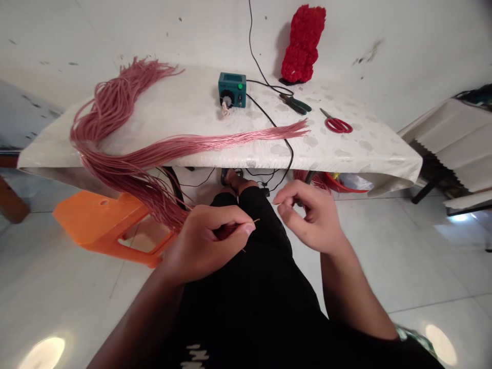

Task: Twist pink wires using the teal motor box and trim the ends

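My left hand [211, 236] is closed over my lap, thumb and forefinger pinched together. A thin tip of cord [257, 221] pokes out past its fingertips. The loose end of a long bundle of pink cords [154, 200] hangs from the table edge and runs into this hand. To the right, my right hand [309, 212] is raised with fingers curled and the thumb close to the forefinger. Whatever it may pinch is too small to make out. The two hands are apart.
On the covered table [184, 110] stand a small teal motor box [232, 88] with a knob, green-handled pliers [295, 104] and red scissors [337, 124]. A red fluffy bundle [303, 43] leans on the wall. An orange stool [92, 220] and a red basin [342, 183] are below.
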Demonstrator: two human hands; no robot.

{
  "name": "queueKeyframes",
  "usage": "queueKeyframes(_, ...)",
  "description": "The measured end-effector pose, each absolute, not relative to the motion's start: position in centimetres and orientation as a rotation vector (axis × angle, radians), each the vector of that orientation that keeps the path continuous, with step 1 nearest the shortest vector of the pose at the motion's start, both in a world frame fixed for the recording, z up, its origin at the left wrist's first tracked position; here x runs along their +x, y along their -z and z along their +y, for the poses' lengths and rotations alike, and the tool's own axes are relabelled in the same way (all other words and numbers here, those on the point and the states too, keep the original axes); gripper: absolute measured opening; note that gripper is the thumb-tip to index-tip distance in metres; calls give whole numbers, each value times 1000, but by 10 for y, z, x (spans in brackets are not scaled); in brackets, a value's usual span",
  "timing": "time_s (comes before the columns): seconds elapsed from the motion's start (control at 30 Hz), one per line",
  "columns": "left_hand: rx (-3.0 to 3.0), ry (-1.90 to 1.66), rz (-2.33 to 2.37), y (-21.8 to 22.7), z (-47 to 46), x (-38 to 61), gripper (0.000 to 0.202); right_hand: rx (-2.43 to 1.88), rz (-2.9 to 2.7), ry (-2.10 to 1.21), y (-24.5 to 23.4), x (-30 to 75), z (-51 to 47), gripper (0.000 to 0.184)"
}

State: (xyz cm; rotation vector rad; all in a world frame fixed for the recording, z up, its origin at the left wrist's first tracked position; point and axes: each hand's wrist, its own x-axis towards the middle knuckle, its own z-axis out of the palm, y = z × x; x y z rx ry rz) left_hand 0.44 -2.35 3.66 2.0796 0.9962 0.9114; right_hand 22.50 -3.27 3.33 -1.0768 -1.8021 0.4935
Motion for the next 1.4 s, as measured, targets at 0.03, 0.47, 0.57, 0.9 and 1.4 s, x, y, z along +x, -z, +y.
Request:
queueKeyframes(0.03,2059,-914,989,-37,-24,5,16,-1042,-1833,-553,-34,222,-34,12)
queueKeyframes(0.47,2019,-850,969,-37,-27,7,17,-869,-1873,-654,-31,205,-40,15)
queueKeyframes(0.57,2048,-852,970,-36,-28,8,16,-874,-1846,-631,-31,203,-40,16)
queueKeyframes(0.9,2084,-828,1025,-34,-28,9,17,-917,-1817,-558,-31,200,-38,16)
queueKeyframes(1.4,2024,-819,1013,-34,-26,7,17,-895,-1914,-672,-29,212,-40,20)
